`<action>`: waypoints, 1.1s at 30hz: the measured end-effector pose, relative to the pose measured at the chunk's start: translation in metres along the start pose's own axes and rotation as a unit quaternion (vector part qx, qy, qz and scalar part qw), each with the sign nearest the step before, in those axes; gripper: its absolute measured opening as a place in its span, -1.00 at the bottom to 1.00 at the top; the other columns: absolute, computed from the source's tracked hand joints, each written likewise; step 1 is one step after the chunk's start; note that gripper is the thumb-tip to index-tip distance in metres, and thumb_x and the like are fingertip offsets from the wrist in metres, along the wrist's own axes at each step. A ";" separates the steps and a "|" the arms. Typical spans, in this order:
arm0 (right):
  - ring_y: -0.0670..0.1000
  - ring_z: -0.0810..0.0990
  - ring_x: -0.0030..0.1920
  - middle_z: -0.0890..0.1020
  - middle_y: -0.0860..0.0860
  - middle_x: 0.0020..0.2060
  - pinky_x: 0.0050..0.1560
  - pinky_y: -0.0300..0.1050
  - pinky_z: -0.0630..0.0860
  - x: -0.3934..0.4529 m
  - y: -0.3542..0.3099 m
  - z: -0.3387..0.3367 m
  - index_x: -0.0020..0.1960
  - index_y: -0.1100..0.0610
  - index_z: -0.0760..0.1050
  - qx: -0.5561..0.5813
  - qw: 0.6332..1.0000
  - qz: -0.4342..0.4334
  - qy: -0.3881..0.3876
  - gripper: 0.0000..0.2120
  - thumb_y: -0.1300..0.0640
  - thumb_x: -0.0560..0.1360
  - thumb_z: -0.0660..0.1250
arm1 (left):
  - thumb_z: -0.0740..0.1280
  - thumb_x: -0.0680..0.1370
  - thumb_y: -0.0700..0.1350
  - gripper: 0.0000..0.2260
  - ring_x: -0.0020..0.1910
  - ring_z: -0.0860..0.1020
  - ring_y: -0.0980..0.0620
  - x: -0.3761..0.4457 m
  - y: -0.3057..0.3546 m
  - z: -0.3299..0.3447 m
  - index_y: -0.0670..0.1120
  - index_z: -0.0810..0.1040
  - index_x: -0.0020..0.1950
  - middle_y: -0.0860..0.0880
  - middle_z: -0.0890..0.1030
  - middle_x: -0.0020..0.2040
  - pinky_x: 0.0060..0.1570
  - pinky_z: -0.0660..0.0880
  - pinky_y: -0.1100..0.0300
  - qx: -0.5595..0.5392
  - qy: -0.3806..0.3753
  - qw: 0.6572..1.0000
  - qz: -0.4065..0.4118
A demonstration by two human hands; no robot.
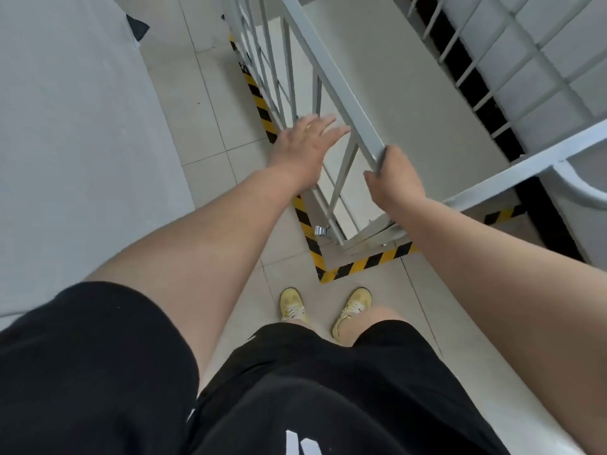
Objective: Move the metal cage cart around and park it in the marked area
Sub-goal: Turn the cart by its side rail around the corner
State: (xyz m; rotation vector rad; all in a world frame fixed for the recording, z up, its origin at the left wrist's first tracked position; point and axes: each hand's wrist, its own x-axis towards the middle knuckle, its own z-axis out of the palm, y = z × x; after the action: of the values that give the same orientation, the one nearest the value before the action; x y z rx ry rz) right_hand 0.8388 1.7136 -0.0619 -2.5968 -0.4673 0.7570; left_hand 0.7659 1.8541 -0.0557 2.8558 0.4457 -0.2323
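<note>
The grey metal cage cart (331, 80) stands in front of me, seen from above, with barred sides and a pale floor panel inside. My right hand (392, 178) grips the near corner of its top rail. My left hand (307, 142) is stretched out with straight fingers beside the cart's left barred side; I cannot tell whether it touches the bars. Yellow-and-black striped tape (358, 266) marks an area on the tiled floor, and the cart's base sits just inside its near left corner.
A pale wall (65, 142) runs along the left. A second wire cage (532, 70) stands to the right, close to the cart. My feet in yellow shoes (325, 310) stand on the tiles just outside the tape corner.
</note>
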 end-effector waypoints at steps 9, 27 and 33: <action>0.11 0.39 -0.16 0.33 0.00 -0.33 -0.20 -0.06 0.26 0.019 0.011 0.001 0.00 0.16 0.22 0.014 0.999 -0.016 -0.039 -0.82 0.10 0.60 0.21 | 0.21 0.52 -0.40 -0.25 0.56 -0.09 -0.04 0.028 0.021 0.018 0.14 -0.04 0.53 0.02 -0.06 0.58 0.52 -0.02 -0.02 0.058 -0.057 0.994 0.068; 0.21 0.52 0.14 0.53 0.25 0.14 -0.15 -0.11 0.23 0.017 0.010 -0.010 0.03 0.15 0.11 0.014 0.994 -0.049 -0.094 -0.75 0.05 0.61 0.17 | 0.11 0.59 -0.33 -0.45 0.55 -0.04 -0.15 0.019 0.064 -0.015 0.08 0.15 0.51 -0.01 0.06 0.56 0.50 0.02 0.02 0.031 -0.073 0.996 -0.038; 0.22 0.52 0.16 0.52 0.25 0.17 -0.13 -0.11 0.24 0.021 0.009 -0.010 0.19 0.21 0.23 0.007 0.994 -0.045 -0.097 -0.73 0.06 0.61 0.18 | 0.11 0.61 -0.31 -0.47 0.54 -0.02 -0.15 0.022 0.066 -0.019 0.09 0.15 0.51 -0.02 0.10 0.55 0.51 0.00 0.03 0.050 -0.078 0.995 -0.038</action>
State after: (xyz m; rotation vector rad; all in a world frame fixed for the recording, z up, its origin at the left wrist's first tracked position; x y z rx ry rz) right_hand 0.8626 1.7118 -0.0672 -2.4811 -0.6285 0.9834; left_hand 0.8100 1.8045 -0.0280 2.8918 0.5264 -0.5012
